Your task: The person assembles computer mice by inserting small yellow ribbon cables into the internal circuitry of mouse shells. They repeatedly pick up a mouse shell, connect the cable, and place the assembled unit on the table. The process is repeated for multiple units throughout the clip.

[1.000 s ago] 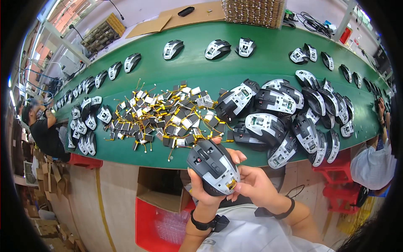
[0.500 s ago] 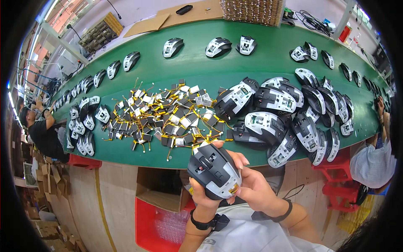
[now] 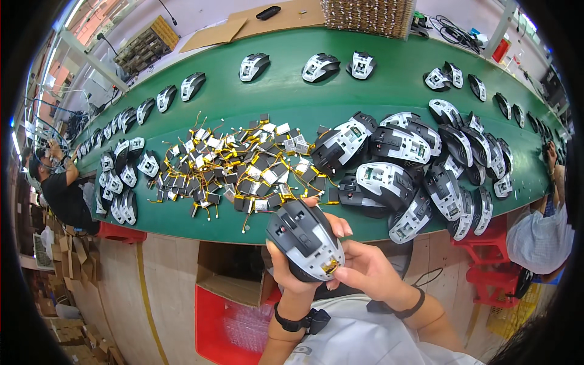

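My left hand (image 3: 293,285) is wrapped around a black and silver-grey computer mouse (image 3: 307,234), held tilted above the table's near edge. Its fingertips show past the mouse's right side. In an opening at the mouse's lower end is a small yellow-edged battery (image 3: 330,266). My right hand (image 3: 370,272) is closed there, thumb pressed at the battery; its other fingers are partly hidden beside the mouse. Just beyond lies a pile of small silver and black batteries (image 3: 243,164) with yellow tape and thin wires. To the right, several similar mice (image 3: 389,182) are heaped with open compartments.
More mice (image 3: 254,67) stand spaced along the green table's (image 3: 280,97) far strip, and others (image 3: 125,176) cluster at left. Below sit a cardboard box (image 3: 231,274) and a red bin (image 3: 213,328). One person (image 3: 64,191) is at far left, another (image 3: 538,234) at far right.
The mouse in my hands has shifted slightly up and left and turned a little. The mice on the far strip have slid slightly right. The person at left has raised a hand.
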### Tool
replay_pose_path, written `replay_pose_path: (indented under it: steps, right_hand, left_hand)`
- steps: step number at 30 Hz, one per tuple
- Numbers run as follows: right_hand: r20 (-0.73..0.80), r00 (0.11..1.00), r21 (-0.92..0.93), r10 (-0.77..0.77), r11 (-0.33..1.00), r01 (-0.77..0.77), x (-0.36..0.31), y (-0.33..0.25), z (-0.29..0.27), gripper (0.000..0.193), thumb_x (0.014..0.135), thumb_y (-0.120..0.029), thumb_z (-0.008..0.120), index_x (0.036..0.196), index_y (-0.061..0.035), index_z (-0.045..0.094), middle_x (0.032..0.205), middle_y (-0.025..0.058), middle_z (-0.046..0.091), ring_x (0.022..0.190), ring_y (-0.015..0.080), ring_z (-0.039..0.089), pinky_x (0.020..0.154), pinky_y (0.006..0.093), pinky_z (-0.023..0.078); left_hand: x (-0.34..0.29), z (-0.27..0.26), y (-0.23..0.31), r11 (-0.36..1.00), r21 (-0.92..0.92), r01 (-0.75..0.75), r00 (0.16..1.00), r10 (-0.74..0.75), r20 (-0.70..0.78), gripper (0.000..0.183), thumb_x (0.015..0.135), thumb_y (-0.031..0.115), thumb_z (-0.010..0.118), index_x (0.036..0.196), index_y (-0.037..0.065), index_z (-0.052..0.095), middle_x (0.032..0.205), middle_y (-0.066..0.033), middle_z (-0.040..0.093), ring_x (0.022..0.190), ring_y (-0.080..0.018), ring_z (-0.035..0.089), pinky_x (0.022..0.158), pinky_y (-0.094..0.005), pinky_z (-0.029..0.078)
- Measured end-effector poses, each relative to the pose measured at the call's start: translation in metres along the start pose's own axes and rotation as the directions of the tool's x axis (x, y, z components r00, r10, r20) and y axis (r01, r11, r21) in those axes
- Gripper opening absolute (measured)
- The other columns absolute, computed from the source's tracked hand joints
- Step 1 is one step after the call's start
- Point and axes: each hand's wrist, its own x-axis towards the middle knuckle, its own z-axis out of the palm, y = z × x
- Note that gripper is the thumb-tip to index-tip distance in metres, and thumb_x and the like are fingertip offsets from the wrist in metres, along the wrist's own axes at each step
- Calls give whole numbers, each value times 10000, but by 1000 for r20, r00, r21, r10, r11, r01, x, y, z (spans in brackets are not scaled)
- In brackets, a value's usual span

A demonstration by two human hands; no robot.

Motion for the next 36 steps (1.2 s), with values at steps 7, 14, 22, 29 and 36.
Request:
replay_pose_path:
  steps: [7,14,22,29,36]
  right_hand:
    - [79,713,-818,-697,363,445,3,-17,-9,362,713,-71,841,1041,-45,690,918,82,638,753,155,631,657,267,534]
    - [373,657,-854,-655,35,520,11,-28,-6,273,672,-37,811,928,-86,731,873,37,622,698,182,597,604,292,510]
    - [498,658,-823,-565,-67,565,6,-34,-13,317,676,-16,768,985,-66,719,901,47,599,707,198,603,625,302,521]
    - [492,780,-815,-387,110,569,3,-67,-14,221,718,-72,777,929,-94,718,888,29,611,734,208,625,661,316,534]
    - [422,815,-849,-397,142,509,1,-68,-10,160,721,-93,786,856,-101,702,866,18,613,719,203,645,624,314,538]
  left_hand:
    - [2,-2,-3,945,-290,150,988,-156,2,804,949,679,309,1405,17,332,1043,-223,574,1021,-328,537,914,-436,430]
    - [0,5,-1,948,-244,203,973,-224,-64,775,963,645,315,1397,5,354,1035,-215,575,1015,-332,535,901,-430,447]
    - [-6,9,5,886,-384,259,934,-331,-135,728,986,616,292,1396,26,411,1088,-218,600,1049,-336,566,932,-431,465]
    - [-6,19,5,876,-339,343,894,-415,-167,719,994,600,285,1381,8,412,1090,-225,602,987,-312,602,884,-409,502]
    - [-8,21,3,874,-333,354,894,-420,-154,711,995,604,281,1394,28,404,1102,-220,613,987,-291,635,862,-380,528]
